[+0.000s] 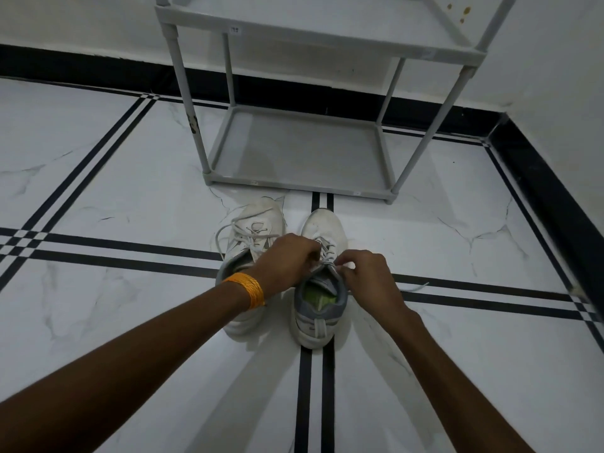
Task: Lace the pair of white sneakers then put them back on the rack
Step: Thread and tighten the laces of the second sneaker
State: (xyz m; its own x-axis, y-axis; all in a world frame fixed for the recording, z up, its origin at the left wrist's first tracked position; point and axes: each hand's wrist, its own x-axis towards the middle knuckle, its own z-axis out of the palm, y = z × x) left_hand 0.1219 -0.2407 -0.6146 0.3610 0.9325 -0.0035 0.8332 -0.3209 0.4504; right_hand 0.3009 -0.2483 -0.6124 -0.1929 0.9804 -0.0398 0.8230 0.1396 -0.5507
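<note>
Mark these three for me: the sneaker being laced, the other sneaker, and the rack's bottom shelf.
right sneaker [322, 223]: head view, on its toe cap.
left sneaker [264, 214]: head view, on its toe area.
bottom shelf [300, 148]: head view, on the bare middle of the tray.

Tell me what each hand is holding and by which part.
Both the left hand and right hand pinch the lace of the right sneaker near its top eyelets; exact lace ends are hidden by fingers.

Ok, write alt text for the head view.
Both hands, left hand and right hand, work the lace at the top of the right sneaker on a marble floor. The left sneaker sits beside it, laces loose, before a grey rack.
</note>
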